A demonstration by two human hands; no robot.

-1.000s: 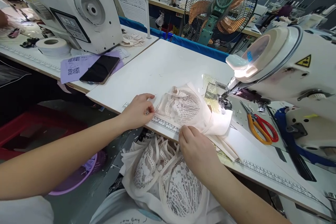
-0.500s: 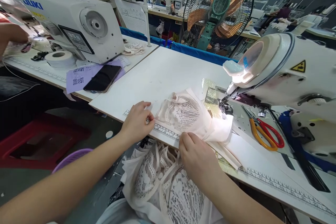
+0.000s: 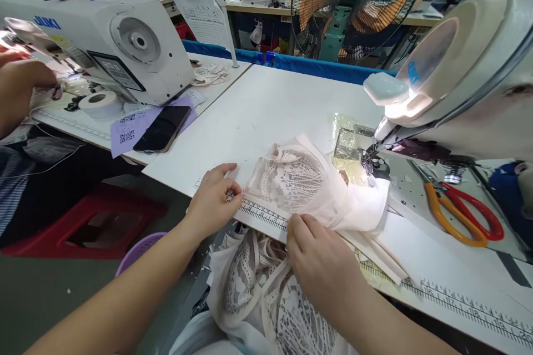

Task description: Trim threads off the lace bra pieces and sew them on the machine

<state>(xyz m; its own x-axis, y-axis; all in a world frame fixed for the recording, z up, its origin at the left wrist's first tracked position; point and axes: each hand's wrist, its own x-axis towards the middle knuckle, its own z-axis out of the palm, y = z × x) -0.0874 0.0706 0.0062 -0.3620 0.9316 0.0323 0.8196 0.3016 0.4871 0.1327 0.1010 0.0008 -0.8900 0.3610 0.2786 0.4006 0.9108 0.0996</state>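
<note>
A pale pink lace bra (image 3: 293, 180) lies on the white sewing table, its lace cup facing up along the printed ruler (image 3: 266, 213). My left hand (image 3: 214, 197) is at the cup's left corner, thumb and fingertips pinched on its edge. At the lower edge, my right hand (image 3: 320, 252) grips the fabric between thumb and curled fingers. The bra's smooth right part reaches up to the presser foot (image 3: 368, 161) of the lit sewing machine (image 3: 462, 83). More lace bras (image 3: 266, 294) hang below the table edge over my lap.
Orange-and-red scissors (image 3: 462, 213) lie right of the needle. A black phone (image 3: 162, 128) rests on purple paper (image 3: 125, 132) at the left, beside another sewing machine (image 3: 120, 47). A co-worker's hand (image 3: 25, 86) is at far left. Behind the table stands a large fan (image 3: 353, 5).
The camera view has shifted, bringing the right-hand machine closer. Both my hands stay at the same places on the bra. At far left, the co-worker's hand has moved.
</note>
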